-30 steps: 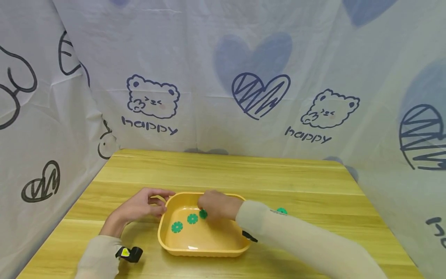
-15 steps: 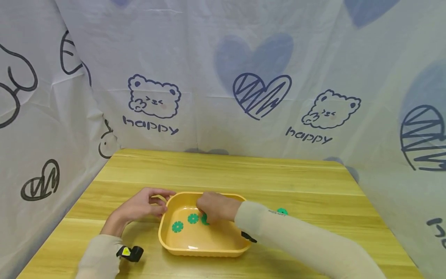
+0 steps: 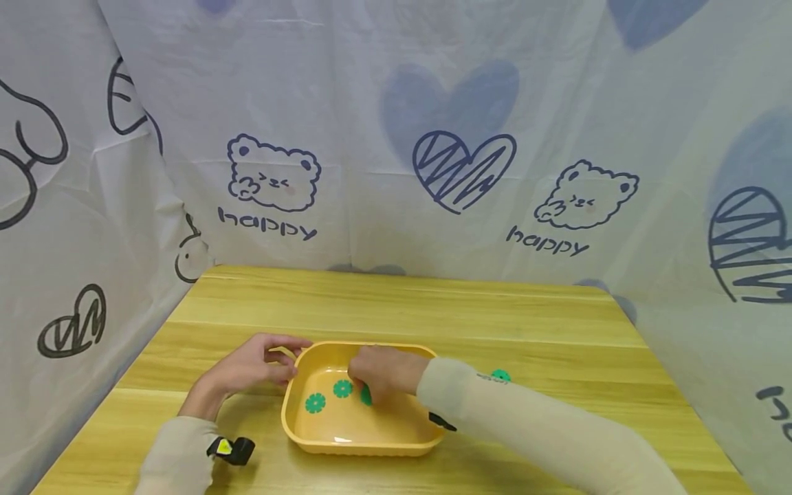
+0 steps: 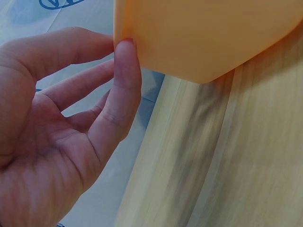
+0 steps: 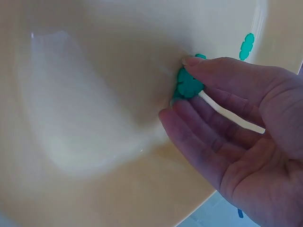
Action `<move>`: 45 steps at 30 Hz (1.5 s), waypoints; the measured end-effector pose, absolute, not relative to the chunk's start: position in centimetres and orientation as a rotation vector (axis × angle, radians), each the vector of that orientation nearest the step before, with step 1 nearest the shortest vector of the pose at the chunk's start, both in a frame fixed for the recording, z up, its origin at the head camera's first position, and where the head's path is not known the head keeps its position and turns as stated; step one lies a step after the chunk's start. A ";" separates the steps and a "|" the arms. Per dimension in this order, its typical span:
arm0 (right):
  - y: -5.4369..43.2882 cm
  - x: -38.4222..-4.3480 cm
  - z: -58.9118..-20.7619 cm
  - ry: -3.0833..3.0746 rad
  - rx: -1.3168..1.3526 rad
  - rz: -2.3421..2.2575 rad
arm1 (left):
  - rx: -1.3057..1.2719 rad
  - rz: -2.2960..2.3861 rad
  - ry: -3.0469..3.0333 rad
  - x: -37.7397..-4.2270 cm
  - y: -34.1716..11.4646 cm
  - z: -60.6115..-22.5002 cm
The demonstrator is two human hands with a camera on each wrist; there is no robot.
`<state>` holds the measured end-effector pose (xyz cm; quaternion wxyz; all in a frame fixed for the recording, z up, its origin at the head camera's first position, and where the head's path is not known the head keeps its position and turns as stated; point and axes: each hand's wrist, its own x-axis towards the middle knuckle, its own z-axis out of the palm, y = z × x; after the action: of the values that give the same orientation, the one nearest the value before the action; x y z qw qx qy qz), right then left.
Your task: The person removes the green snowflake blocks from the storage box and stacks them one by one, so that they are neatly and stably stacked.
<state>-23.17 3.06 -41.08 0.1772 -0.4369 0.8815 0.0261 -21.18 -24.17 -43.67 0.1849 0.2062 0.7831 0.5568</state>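
Observation:
A yellow plastic basin (image 3: 365,448) stands on the table. My left hand (image 3: 250,364) holds its left back corner; in the left wrist view the thumb lies flat on the outer wall (image 4: 199,38) with the forefinger at the edge behind. Inside the basin, my right hand (image 3: 386,371) pinches a green snowflake building disc (image 5: 190,84) between thumb and fingers, close over the floor. Its fingers hide most of that disc in the head view. Left of it, two more green discs lie flat on the basin floor, a near one (image 3: 315,403) and a farther one (image 3: 343,388).
Another green disc (image 3: 500,375) lies on the wooden table (image 3: 544,323) right of the basin, partly behind the right sleeve (image 3: 532,419). A printed white cloth (image 3: 365,227) hangs behind the table and along both sides. A black wrist camera (image 3: 232,451) sits on the left sleeve.
The disc at my right fingertips has shifted slightly right and nearer and is now more covered by the fingers. The left hand and the basin stay in place.

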 end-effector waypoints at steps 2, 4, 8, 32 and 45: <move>3.1 -23.2 -41.1 2.486 -1.248 0.072 | 0.575 1.569 2.209 -21.2 -24.2 -43.8; 3.1 -23.1 -41.1 2.475 -1.254 0.064 | 0.580 1.568 2.209 -21.2 -24.2 -43.9; 3.1 -23.1 -41.0 2.457 -1.270 0.054 | 0.593 1.571 2.205 -21.2 -24.2 -44.0; 2.7 -23.2 -41.3 2.387 -1.389 0.057 | 0.600 1.559 2.213 -21.1 -24.2 -43.9; 3.6 -24.2 -39.4 2.431 -1.453 -0.042 | 0.564 1.562 2.217 -21.4 -24.2 -43.9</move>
<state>-24.21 3.64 -39.37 0.1537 -0.5070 0.8480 -0.0146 -21.35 -24.20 -43.93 0.1847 0.2002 0.7865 0.5543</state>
